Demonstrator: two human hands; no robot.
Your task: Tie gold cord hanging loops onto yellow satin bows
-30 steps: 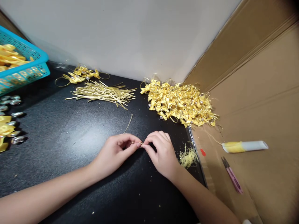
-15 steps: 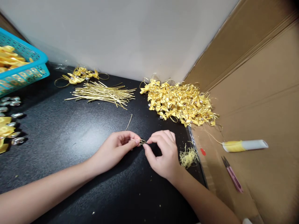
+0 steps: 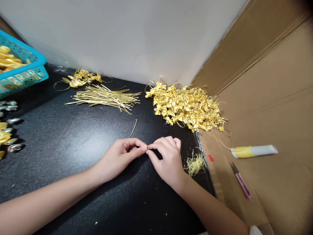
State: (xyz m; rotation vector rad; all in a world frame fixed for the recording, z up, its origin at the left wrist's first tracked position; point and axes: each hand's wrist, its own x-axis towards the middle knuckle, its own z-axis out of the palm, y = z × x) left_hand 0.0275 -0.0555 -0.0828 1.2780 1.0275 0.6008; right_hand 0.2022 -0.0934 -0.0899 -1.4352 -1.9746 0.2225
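My left hand (image 3: 119,156) and my right hand (image 3: 166,160) meet fingertip to fingertip over the black table (image 3: 61,143), both pinching one thin gold cord (image 3: 134,126) whose free end trails back toward the wall. The pinch hides the bent part of the cord. A bundle of straight gold cords (image 3: 105,97) lies behind the hands, to the left. A heap of finished yellow ribbon bows (image 3: 187,106) sits at the table's far right corner.
A turquoise basket (image 3: 22,75) with yellow pieces stands far left, silver beads (image 3: 11,120) below it. A few bows (image 3: 80,78) lie by the wall. On the cardboard at right are a yellow thread spool (image 3: 253,151), pink snips (image 3: 241,181) and yellow thread scraps (image 3: 195,163).
Half a second ago a small gold loop showed between the fingertips; now the fingertips have closed together over it. The view has shifted slightly.
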